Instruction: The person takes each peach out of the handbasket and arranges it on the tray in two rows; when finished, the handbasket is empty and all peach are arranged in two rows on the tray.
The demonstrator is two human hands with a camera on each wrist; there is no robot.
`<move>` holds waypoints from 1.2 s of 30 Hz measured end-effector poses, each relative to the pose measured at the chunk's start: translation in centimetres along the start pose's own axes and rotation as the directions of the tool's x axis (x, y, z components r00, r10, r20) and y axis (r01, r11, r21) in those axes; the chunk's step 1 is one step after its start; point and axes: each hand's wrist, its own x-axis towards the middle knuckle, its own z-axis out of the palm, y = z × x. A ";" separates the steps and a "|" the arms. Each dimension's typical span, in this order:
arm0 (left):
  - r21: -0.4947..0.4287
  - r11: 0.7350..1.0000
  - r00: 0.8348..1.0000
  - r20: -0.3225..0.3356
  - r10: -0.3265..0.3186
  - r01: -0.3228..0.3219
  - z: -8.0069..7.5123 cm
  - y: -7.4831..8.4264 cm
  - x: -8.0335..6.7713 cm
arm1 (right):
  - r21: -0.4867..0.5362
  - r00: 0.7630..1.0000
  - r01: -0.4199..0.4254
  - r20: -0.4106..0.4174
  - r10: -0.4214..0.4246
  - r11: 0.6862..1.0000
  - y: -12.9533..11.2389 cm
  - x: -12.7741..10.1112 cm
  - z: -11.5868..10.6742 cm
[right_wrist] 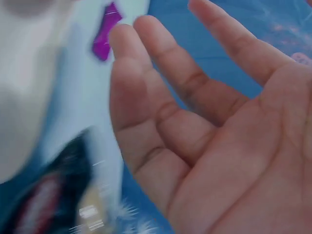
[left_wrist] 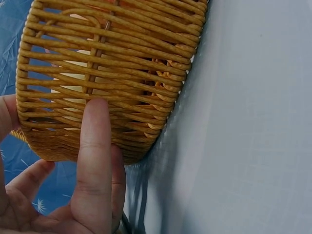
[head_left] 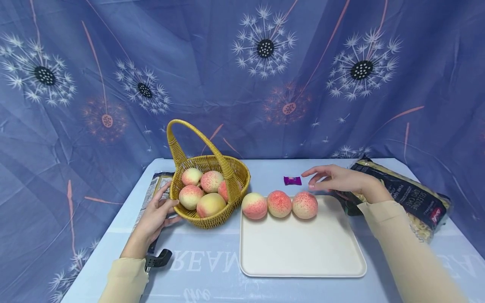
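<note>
A woven basket (left_wrist: 112, 73) fills the view toward 11 o'clock. The left hand (left_wrist: 73, 190), at 7 o'clock, presses straight fingers (left_wrist: 95, 146) against its wall. Pale tabletop (left_wrist: 248, 126) spreads toward 3 o'clock.

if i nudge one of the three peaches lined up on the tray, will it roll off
Probably it would roll: each peach looks round and rests on the flat tray, whose rim seems very low. The three sit near the tray's far edge, so a push away could likely send one over. Side by side, the neighbours may block sideways rolling.
</note>
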 end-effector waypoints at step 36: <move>0.003 1.000 1.000 0.010 0.011 -0.011 0.2 0.0 0.1 | -0.202 0.952 0.216 0.261 -0.160 0.955 -16.5 17.5 5.7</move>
